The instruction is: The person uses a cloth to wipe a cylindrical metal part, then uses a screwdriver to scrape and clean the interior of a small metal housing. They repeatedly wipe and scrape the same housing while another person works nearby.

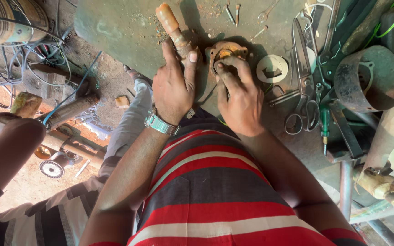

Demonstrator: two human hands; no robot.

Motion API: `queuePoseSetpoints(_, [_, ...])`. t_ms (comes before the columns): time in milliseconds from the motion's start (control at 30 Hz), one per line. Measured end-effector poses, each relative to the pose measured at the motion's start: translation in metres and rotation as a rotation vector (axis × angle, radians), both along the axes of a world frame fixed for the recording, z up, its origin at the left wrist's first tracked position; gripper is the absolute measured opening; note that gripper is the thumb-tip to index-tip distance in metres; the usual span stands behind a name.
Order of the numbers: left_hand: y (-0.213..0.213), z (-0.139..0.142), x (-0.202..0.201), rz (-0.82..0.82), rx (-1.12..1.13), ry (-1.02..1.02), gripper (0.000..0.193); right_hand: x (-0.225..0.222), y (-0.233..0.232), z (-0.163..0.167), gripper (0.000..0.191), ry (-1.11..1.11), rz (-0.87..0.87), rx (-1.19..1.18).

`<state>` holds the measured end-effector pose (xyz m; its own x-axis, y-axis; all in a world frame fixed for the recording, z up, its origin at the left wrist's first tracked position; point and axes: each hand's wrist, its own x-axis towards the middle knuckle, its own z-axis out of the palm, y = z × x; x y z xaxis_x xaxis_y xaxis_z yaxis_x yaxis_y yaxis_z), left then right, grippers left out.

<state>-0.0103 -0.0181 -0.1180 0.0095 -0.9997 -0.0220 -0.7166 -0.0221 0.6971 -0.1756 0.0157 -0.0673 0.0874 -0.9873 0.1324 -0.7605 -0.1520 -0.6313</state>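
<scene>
My left hand, with a metal watch on its wrist, is wrapped around a tool with an orange-brown wooden handle that lies on the green metal bench. My right hand presses its fingers onto a rusty round flanged metal part resting on the bench just right of the tool. The tool's working end is hidden under my left hand. Both hands sit close together, a few centimetres apart.
Large scissors, a green screwdriver, a white round cap, loose nails and a spanner lie to the right. A dark cylindrical housing stands at far right. Another person's arm and striped sleeve are at lower left, with wires and motor parts on the floor.
</scene>
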Motion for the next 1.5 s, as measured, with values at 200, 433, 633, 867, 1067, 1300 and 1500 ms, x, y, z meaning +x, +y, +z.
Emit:
queuePoseSetpoints(200, [0.002, -0.001, 0.001, 0.019, -0.115, -0.062, 0.071, 0.002, 0.001, 0.001, 0.030, -0.025, 0.018, 0.084])
queuePoseSetpoints(433, [-0.012, 0.012, 0.007, -0.044, 0.007, 0.130, 0.059, 0.004, 0.004, 0.003, 0.030, 0.006, 0.021, 0.090])
queuePoseSetpoints(633, [-0.009, 0.011, 0.001, -0.002, -0.036, 0.129, 0.059, 0.007, 0.001, -0.010, 0.030, -0.054, 0.007, 0.073])
queuePoseSetpoints(867, [-0.010, 0.011, 0.003, -0.023, -0.063, 0.165, 0.057, 0.006, -0.002, -0.013, 0.029, -0.033, -0.008, 0.028])
queuePoseSetpoints(1067, [-0.012, 0.011, 0.003, -0.016, -0.023, 0.223, 0.054, 0.005, -0.002, -0.014, 0.030, -0.087, -0.008, 0.078])
queuePoseSetpoints(1300, [-0.010, 0.009, 0.000, 0.009, -0.023, 0.187, 0.057, 0.003, 0.001, -0.013, 0.028, -0.089, -0.012, 0.035])
queuePoseSetpoints(1500, [-0.011, 0.012, -0.001, 0.021, -0.004, 0.177, 0.049, 0.001, -0.003, -0.007, 0.033, -0.117, 0.007, 0.083])
